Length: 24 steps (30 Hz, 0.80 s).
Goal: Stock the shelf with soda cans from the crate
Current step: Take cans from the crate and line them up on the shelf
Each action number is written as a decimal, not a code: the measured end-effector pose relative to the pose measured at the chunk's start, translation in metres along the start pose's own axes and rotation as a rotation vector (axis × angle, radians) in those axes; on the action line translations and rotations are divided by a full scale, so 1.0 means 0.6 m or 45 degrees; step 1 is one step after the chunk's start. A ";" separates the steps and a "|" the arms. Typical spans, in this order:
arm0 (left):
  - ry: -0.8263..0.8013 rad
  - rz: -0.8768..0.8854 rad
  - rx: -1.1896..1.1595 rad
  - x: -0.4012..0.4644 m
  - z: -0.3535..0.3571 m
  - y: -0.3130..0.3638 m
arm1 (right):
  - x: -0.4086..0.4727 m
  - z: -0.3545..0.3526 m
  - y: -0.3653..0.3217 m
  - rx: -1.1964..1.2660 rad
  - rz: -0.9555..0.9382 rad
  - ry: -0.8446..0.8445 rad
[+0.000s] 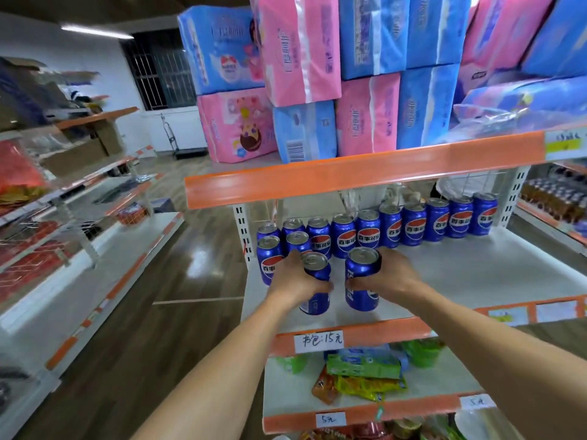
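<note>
Soda cans: left hand (297, 277) grips one can (315, 282), right hand (389, 274) grips another (362, 277), both upright, just in front of the back row (390, 225) on the shelf (476, 274).

Pink and blue tissue packs (365, 74) are stacked along the top board above its orange front edge. On the lower board, green and orange snack bags (362, 376) lie near the front edge, behind a handwritten price label (318, 341). A barred window (158, 74) sits in the far wall.
</note>
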<state>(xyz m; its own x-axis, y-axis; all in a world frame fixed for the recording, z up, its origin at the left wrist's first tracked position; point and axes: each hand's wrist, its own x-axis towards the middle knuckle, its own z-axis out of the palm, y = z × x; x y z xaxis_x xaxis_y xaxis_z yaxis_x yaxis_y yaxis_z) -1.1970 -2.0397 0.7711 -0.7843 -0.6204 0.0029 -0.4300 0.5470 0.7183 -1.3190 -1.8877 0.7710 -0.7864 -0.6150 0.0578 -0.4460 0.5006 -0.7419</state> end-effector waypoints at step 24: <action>-0.044 0.389 0.805 0.164 0.011 0.034 | 0.125 0.013 0.062 -0.038 0.121 0.091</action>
<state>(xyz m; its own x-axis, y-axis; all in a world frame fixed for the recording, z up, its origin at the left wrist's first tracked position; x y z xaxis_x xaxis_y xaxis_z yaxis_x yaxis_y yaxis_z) -1.2858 -2.0857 0.7815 -0.9207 -0.3745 0.1102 -0.3575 0.9223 0.1469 -1.3910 -1.9197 0.7426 -0.8537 -0.5195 0.0362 -0.3797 0.5735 -0.7259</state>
